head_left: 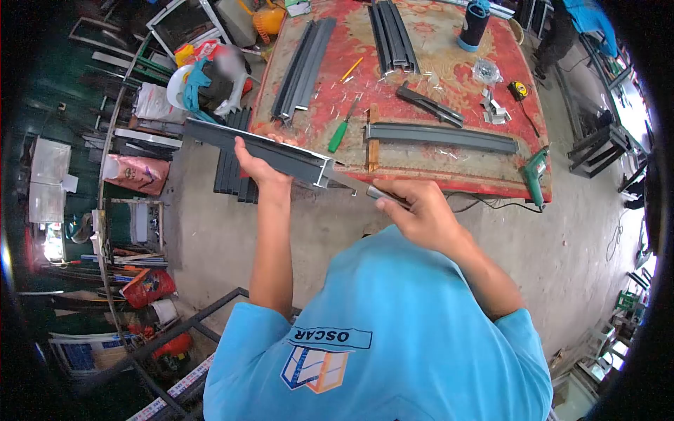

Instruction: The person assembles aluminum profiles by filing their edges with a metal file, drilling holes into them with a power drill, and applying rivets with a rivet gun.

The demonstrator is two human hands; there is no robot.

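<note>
The biggest thing is the counter point(453, 70), with its worn red cloth. Two long stacks of dark grey bars lie on it, a left stack point(302, 70) and a right stack point(394, 38). Next comes the metal frame bar point(296, 162), held up in the air by the counter's front left corner. It looks stiff and not too heavy, but its smooth sides could slip and its cut end may be sharp. The middle seems the best place to hold it, away from that end. The left grip point(263, 165) is wrapped around it, thumb on one side and fingertips on the other. A loose bar point(442, 137) lies on the counter, left of the green drill point(536, 175). The right grip point(418, 207) is closed on the handle of a flat metal tool point(356, 185), which points at the bar's open end; I can't tell if they touch. Smaller still are the green screwdriver point(338, 137) and yellow pencil point(351, 70).
</note>
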